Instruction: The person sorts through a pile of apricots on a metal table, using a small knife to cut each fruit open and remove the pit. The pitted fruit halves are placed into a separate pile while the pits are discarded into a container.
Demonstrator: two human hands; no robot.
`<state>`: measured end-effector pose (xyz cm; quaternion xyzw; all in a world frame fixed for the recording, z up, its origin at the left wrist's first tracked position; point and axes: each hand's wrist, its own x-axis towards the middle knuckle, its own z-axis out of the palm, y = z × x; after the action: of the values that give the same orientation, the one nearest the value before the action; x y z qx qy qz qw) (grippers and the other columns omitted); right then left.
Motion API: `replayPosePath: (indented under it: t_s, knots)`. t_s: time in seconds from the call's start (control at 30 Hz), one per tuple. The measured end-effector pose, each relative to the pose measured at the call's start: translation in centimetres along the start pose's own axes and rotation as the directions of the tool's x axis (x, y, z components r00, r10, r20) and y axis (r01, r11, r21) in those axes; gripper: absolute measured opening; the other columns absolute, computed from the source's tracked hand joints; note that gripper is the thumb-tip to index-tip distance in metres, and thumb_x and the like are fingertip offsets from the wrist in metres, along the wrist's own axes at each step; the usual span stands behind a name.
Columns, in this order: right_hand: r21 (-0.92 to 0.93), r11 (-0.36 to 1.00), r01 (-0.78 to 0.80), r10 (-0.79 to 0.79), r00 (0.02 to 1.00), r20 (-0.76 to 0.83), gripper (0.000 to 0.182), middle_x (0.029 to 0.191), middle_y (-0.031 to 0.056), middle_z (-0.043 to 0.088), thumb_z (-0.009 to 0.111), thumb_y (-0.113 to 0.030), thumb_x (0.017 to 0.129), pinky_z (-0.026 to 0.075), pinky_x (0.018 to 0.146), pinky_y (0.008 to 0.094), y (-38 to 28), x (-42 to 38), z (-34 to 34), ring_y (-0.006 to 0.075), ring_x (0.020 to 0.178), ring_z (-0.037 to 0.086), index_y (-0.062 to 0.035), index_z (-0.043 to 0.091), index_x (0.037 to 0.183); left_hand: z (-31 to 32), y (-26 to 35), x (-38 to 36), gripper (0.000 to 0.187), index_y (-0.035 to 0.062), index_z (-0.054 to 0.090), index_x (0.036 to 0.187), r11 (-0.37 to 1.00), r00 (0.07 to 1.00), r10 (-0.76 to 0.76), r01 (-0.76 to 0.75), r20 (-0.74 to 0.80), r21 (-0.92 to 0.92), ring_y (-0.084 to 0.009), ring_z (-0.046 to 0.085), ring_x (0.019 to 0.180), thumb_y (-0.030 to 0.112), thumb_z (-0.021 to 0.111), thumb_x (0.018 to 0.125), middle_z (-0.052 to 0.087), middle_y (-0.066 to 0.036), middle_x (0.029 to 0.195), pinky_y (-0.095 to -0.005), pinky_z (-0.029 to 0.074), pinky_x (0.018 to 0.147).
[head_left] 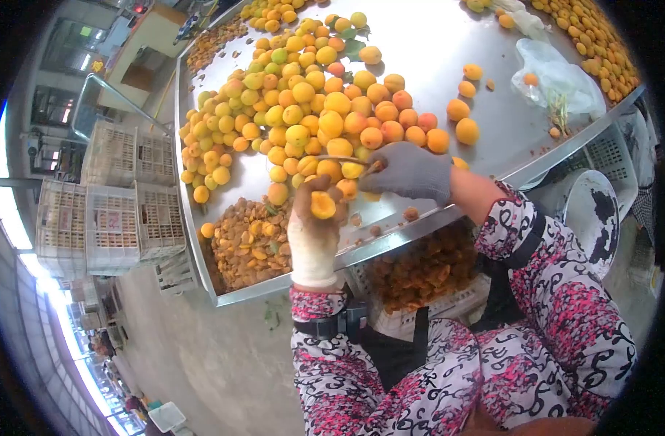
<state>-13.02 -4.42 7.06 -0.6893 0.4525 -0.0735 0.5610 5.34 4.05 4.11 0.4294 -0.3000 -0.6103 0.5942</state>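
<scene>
My left hand point(314, 221), in a white glove with brown-stained fingers, is closed around an apricot point(323, 205) whose cut orange flesh faces up. In a grey glove, my right hand point(412, 171) grips a thin, slightly curved knife-like tool point(339, 158) that points left, just above the left fingers. Its exact kind is hard to make out. Both hands are over the near edge of the metal table point(449, 58). A large heap of whole apricots point(303, 109) lies just beyond them. To the left of my left hand is a pile of brown apricot pits point(249, 247).
Under the table edge, a white crate point(412, 316) holds brownish fruit pieces. Stacked plastic crates point(110, 218) stand on the left. A clear plastic bag point(554, 76) and more apricots point(587, 36) lie on the right. A stained white bucket point(590, 221) stands beside my right arm.
</scene>
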Motion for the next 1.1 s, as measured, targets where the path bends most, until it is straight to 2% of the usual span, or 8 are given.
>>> replayPosePath:
  t_s: [0.2, 0.33, 0.37, 0.47, 0.67, 0.73, 1.0, 1.1]
  knots:
    - [0.209, 0.967, 0.145, -0.088, 0.962, -0.258, 0.046, 0.063, 0.0091, 0.057, 0.059, -0.047, 0.08, 0.045, 0.052, 0.0305, 1.9, 0.5, -1.2, 0.0161, 0.055, 0.056, -0.0009, 0.061, 0.083, 2.0, 3.1, -3.0, 0.029, 0.0011, 0.057, 0.109, 0.796, 0.847, -0.469, 0.283, 0.251, 0.535, -0.0134, 0.055, 0.088, 0.018, 0.055, 0.084, 0.061, -0.008, 0.092, -0.0274, 0.044, 0.074]
    - [0.209, 0.927, 0.311, -0.217, 0.901, -0.376, 0.046, 0.057, 0.0055, 0.052, 0.057, -0.046, 0.082, 0.042, 0.045, 0.0271, 2.8, 1.2, -0.5, 0.0118, 0.047, 0.051, 0.0002, 0.059, 0.085, 1.5, 0.4, -1.9, 0.034, 0.0041, 0.057, 0.108, 0.626, 0.982, -0.069, -0.095, 0.176, 0.774, -0.0223, 0.058, 0.085, 0.011, 0.064, 0.076, 0.062, -0.012, 0.092, -0.0341, 0.046, 0.074]
    - [0.209, 0.927, 0.311, -0.217, 0.901, -0.376, 0.046, 0.057, 0.0055, 0.052, 0.057, -0.046, 0.082, 0.042, 0.045, 0.0271, 2.4, 0.9, -0.5, 0.0118, 0.047, 0.051, 0.0002, 0.059, 0.085, 0.2, 0.1, -0.8, 0.037, 0.0043, 0.056, 0.111, 0.094, 0.913, 0.123, -0.401, 0.389, 0.911, -0.0262, 0.056, 0.094, 0.009, 0.064, 0.075, 0.059, -0.012, 0.101, -0.0355, 0.044, 0.084]
    - [0.292, 0.948, 0.124, -0.037, 0.957, -0.288, 0.041, 0.066, 0.0098, 0.058, 0.055, -0.043, 0.085, 0.045, 0.051, 0.03, 1.2, -0.2, -0.7, 0.0169, 0.054, 0.056, -0.0029, 0.061, 0.089, 1.4, -0.9, 0.8, 0.044, 0.0097, 0.055, 0.114, -0.159, 0.897, 0.264, -0.322, 0.355, 0.933, -0.033, 0.054, 0.095, 0.013, 0.067, 0.072, 0.059, -0.014, 0.1, -0.0396, 0.043, 0.083]
    - [0.074, 0.966, 0.246, -0.22, 0.941, -0.259, 0.026, 0.092, 0.0054, 0.054, 0.054, -0.016, 0.087, 0.044, 0.051, 0.0217, 2.3, 0.0, -0.9, 0.0091, 0.063, 0.054, -0.008, 0.059, 0.111, 4.1, -4.9, 2.6, 0.051, 0.0121, 0.053, 0.118, -0.545, 0.937, 0.096, -0.234, 0.337, 0.805, -0.0278, 0.055, 0.086, 0.033, 0.063, 0.072, 0.059, -0.009, 0.09, -0.0411, 0.039, 0.076]
    - [-0.519, 0.715, 0.469, -0.669, 0.676, -0.31, 0.026, 0.089, 0.0064, 0.054, 0.054, -0.016, 0.087, 0.044, 0.05, 0.0226, 5.2, 1.7, -0.1, 0.0093, 0.063, 0.054, -0.0063, 0.059, 0.11, 4.5, -5.6, 3.2, 0.05, 0.0108, 0.054, 0.114, -0.634, 0.955, 0.137, -0.119, 0.262, 0.764, -0.0276, 0.055, 0.086, 0.034, 0.063, 0.071, 0.06, -0.009, 0.088, -0.0418, 0.038, 0.075]
    - [0.084, 0.979, 0.184, -0.154, 0.949, -0.276, 0.022, 0.086, 0.0133, 0.059, 0.051, -0.031, 0.088, 0.048, 0.063, 0.0358, 2.3, -0.7, -1.5, 0.0296, 0.075, 0.059, -0.0141, 0.064, 0.094, 4.1, -4.6, 3.5, 0.044, 0.0067, 0.057, 0.105, -0.489, 0.947, 0.189, -0.14, 0.261, 0.861, -0.0329, 0.056, 0.088, 0.03, 0.067, 0.069, 0.062, -0.014, 0.091, -0.0418, 0.041, 0.076]
    - [0.102, 0.876, 0.471, -0.403, 0.831, -0.383, 0.038, 0.067, 0.0037, 0.055, 0.059, -0.038, 0.084, 0.04, 0.044, 0.0234, 3.3, 0.5, -0.8, 0.0086, 0.05, 0.05, -0.0001, 0.057, 0.092, 3.5, -3.4, 3.1, 0.03, 0.0008, 0.059, 0.096, 0.478, 0.972, 0.232, -0.149, 0.039, 0.866, -0.0285, 0.06, 0.081, 0.021, 0.063, 0.075, 0.064, -0.014, 0.077, -0.0358, 0.045, 0.076]
